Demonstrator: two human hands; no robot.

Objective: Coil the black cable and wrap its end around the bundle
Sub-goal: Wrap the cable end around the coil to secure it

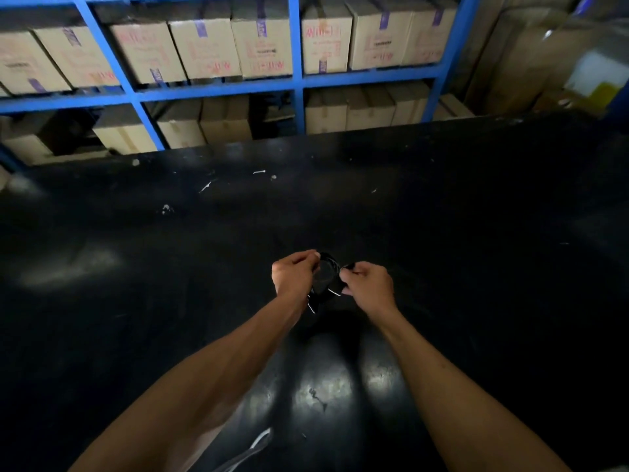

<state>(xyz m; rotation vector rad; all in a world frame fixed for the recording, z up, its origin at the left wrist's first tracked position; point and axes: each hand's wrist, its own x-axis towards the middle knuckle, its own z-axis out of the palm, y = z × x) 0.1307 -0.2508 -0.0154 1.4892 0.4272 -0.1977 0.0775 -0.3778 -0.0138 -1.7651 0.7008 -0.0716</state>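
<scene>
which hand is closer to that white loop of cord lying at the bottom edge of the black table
Left. The left hand is up-right of the white cord loop; the right hand is farther right. Both hold the black coiled cable.

A broad black bench (476, 206) is filling most of the view, its glossy top throwing back pale patches of light near the front edge and at the left. Small white scraps (259, 172) and specks are lying scattered across its far half, and a thin pale strip (260, 439) is resting near the front edge. Behind the bench a blue metal shelf (296, 80) is carrying rows of cardboard boxes (200, 49) on two levels, standing side by side and touching one another.
</scene>
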